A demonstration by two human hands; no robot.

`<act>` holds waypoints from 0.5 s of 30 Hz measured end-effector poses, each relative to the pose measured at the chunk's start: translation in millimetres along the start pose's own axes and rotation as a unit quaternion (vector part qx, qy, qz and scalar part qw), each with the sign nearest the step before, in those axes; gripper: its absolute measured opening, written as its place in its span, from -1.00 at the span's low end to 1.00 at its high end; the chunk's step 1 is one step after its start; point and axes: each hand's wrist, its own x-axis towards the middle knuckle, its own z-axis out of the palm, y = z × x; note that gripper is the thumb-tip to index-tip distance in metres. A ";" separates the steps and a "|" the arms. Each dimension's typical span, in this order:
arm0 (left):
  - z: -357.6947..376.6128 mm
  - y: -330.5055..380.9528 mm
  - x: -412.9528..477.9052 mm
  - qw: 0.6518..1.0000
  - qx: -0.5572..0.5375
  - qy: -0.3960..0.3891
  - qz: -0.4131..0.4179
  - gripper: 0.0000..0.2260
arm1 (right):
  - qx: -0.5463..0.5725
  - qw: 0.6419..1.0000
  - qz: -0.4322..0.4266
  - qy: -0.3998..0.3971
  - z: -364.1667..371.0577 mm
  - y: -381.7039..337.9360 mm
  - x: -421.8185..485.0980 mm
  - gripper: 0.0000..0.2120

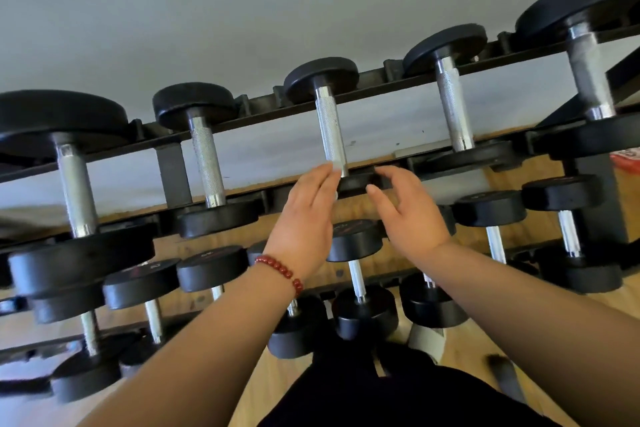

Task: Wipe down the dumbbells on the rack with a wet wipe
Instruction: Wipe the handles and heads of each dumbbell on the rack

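Note:
A black rack (252,102) holds rows of black-headed dumbbells with knurled steel handles. The middle dumbbell (330,128) of the top row lies straight ahead. My left hand (304,211), with a red bead bracelet at the wrist, has its fingers straight and touches the near end of that handle. My right hand (408,215) is loosely curved, thumb and fingers on either side of the dumbbell's near head (356,180). Both hands flank that head. I cannot make out a wet wipe in either hand.
Other top-row dumbbells sit left (204,156) and right (453,104), with larger ones at both ends. A lower tier of smaller dumbbells (356,274) lies under my wrists. Wooden floor (519,340) shows beneath, a grey wall behind, and a red-and-white packet (628,159) at the right edge.

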 end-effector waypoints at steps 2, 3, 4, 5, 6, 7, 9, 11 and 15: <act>1.8 11.7 -3.7 0.996 0.087 -0.031 0.014 -0.36 | -0.054 0.998 -0.030 -0.019 -10.3 4.9 -3.9 -0.55; 2.5 18.5 -6.0 0.995 0.094 -0.037 0.011 -0.34 | -0.084 0.995 -0.047 -0.028 -15.7 6.7 -5.7 -0.55; 2.8 25.4 -8.9 0.994 0.102 -0.042 0.008 -0.33 | -0.114 0.991 -0.063 -0.037 -20.9 8.2 -7.9 -0.53; 3.8 31.4 -12.0 0.991 0.122 -0.050 0.007 -0.32 | -0.144 0.985 -0.081 -0.045 -26.2 9.9 -10.7 -0.52; 5.6 36.0 -14.9 0.989 0.133 -0.060 0.002 -0.32 | -0.171 0.979 -0.098 -0.051 -31.1 11.8 -13.6 -0.51; 7.1 39.5 -17.8 0.987 0.140 -0.073 -0.007 -0.32 | -0.193 0.973 -0.115 -0.055 -36.3 14.1 -16.1 -0.50; 7.6 49.2 -21.6 0.990 0.121 -0.074 -0.027 -0.32 | -0.220 0.962 -0.149 -0.059 -46.0 19.8 -21.2 -0.49; 5.7 62.2 -23.6 0.993 0.096 -0.063 -0.038 -0.32 | -0.237 0.954 -0.174 -0.061 -55.3 26.7 -25.3 -0.50; 9.0 81.8 -22.8 0.994 0.085 -0.055 -0.037 -0.30 | -0.265 0.939 -0.210 -0.070 -70.8 36.6 -31.7 -0.50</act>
